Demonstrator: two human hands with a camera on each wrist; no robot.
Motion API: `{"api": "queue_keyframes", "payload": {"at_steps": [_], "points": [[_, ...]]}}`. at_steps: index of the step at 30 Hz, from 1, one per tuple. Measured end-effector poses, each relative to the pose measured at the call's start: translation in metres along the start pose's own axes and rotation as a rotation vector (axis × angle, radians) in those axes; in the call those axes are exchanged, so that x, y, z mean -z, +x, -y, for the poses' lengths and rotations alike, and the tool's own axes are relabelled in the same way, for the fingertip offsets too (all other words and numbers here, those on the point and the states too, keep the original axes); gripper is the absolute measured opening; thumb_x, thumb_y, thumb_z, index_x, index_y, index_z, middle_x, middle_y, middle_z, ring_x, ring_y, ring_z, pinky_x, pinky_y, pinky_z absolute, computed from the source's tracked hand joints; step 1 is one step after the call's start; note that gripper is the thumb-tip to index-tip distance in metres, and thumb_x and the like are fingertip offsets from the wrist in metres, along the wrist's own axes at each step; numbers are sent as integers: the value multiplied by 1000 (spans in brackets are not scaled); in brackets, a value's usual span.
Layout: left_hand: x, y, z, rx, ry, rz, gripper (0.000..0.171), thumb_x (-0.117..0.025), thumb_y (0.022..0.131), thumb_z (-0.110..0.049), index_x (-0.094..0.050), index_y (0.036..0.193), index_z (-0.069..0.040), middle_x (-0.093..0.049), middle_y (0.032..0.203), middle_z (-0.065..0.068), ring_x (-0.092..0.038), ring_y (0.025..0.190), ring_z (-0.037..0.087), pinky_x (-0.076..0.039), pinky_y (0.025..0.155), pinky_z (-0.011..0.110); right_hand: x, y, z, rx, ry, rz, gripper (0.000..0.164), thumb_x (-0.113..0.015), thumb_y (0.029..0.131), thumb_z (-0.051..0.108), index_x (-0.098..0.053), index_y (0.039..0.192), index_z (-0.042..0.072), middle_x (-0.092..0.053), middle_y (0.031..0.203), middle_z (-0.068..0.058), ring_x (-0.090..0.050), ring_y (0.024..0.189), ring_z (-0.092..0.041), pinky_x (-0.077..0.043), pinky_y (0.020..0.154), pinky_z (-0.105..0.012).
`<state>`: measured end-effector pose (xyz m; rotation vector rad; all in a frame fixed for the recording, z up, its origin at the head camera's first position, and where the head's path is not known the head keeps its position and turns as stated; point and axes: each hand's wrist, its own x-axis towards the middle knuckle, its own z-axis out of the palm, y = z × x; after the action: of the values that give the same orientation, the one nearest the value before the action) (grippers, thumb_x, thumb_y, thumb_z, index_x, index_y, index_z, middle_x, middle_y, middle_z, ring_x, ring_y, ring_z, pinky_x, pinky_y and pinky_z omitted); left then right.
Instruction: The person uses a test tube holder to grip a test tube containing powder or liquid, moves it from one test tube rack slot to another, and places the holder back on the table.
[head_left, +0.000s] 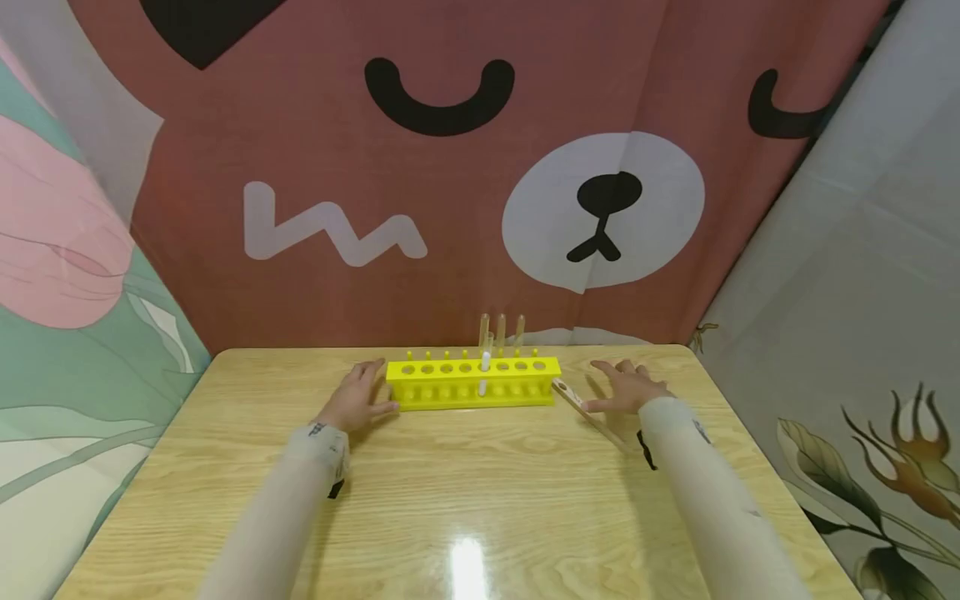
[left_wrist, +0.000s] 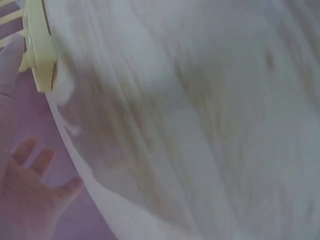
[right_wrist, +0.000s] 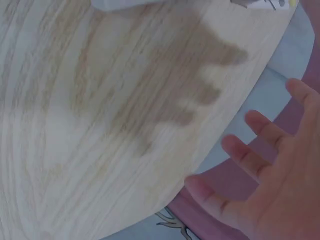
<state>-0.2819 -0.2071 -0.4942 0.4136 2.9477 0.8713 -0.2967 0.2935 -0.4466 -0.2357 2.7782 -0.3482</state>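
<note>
A yellow test tube rack [head_left: 474,372] stands near the back of the table, its upper shelf lined with round holes. My left hand [head_left: 356,397] is at its left end, fingers extended and thumb at the lower front corner. In the left wrist view, the thumb [left_wrist: 9,60] overlaps the pale end of the rack. Several glass test tubes [head_left: 501,327] rise behind the rack, and a slim white piece [head_left: 485,362] stands through one hole. My right hand [head_left: 624,387] is spread over the table at the right, holding nothing. Near its thumb lies a wooden test tube holder [head_left: 572,395].
The wood-grain table [head_left: 420,500] has rounded back corners. A printed curtain [head_left: 450,292] hangs right behind its back edge, with more patterned cloth [head_left: 847,333] on the right and on the left.
</note>
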Motion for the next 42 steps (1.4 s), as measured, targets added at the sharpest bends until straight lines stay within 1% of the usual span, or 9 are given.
{"api": "queue_keyframes", "payload": {"at_steps": [4, 7, 10, 12, 18, 21, 25, 33, 42], "points": [[-8, 3, 0, 32, -111, 25, 91, -72, 96, -36, -19, 158, 2, -23, 157, 33, -27, 143, 52, -31, 113, 67, -6, 4, -2, 33, 78, 52, 97, -68, 88, 64, -27, 158, 12, -28, 149, -37, -27, 136, -61, -37, 97, -77], [-13, 6, 0, 24, -154, 18, 86, -71, 97, -33, -23, 156, 6, -29, 154, 34, -31, 142, 51, -29, 115, 65, -7, 3, 1, 41, 105, 77, 89, -68, 90, 59, -32, 152, 8, -33, 145, -37, -36, 131, -57, -41, 97, -70], [-18, 7, -1, 16, -180, -5, 80, -70, 97, -30, -28, 154, 7, -37, 149, 33, -37, 139, 48, -29, 116, 62, -8, 2, 5, 43, 110, 84, 78, -68, 92, 56, -38, 141, 3, -44, 133, -34, -50, 116, -50, -46, 92, -62], [-20, 8, -2, 19, -204, -20, 77, -70, 97, -27, -29, 153, 8, -40, 146, 33, -40, 137, 47, -30, 115, 62, -10, 2, 6, 40, 117, 96, 70, -67, 94, 54, -42, 134, 2, -52, 123, -27, -56, 106, -40, -49, 89, -54], [-28, 11, -8, 78, -271, -54, 75, -68, 98, -23, -28, 153, 9, -40, 145, 32, -42, 135, 46, -33, 115, 60, -17, 4, 8, 38, 187, 137, 54, -67, 96, 48, -47, 118, 3, -55, 92, -11, -50, 74, -22, -46, 66, -36], [-32, 13, -10, 115, -310, -75, 73, -68, 98, -22, -30, 153, 8, -40, 145, 31, -42, 135, 44, -33, 115, 59, -19, 4, 10, 47, 192, 137, 48, -66, 98, 44, -50, 115, 3, -55, 89, -10, -48, 70, -20, -45, 62, -34], [-39, 13, -12, 163, -385, -123, 67, -70, 97, -18, -37, 150, 7, -40, 143, 31, -43, 134, 44, -36, 113, 57, -22, 7, 11, 76, 148, 116, 41, -64, 100, 38, -52, 111, 1, -58, 93, -11, -51, 76, -22, -47, 68, -36], [-48, 11, -13, 230, -507, -211, 52, -69, 96, -11, -49, 140, 8, -44, 138, 30, -47, 131, 43, -44, 110, 52, -29, 11, 15, 43, 72, 109, 34, -64, 100, 38, -49, 102, 8, -50, 87, -9, -45, 76, -22, -39, 67, -34], [-50, 11, -9, 234, -484, -221, 43, -71, 96, -14, -58, 131, 8, -47, 138, 30, -49, 129, 44, -46, 108, 51, -29, 8, 18, 38, 9, 102, 31, -60, 102, 40, -49, 98, 11, -48, 89, -10, -45, 77, -23, -39, 67, -36]]}}
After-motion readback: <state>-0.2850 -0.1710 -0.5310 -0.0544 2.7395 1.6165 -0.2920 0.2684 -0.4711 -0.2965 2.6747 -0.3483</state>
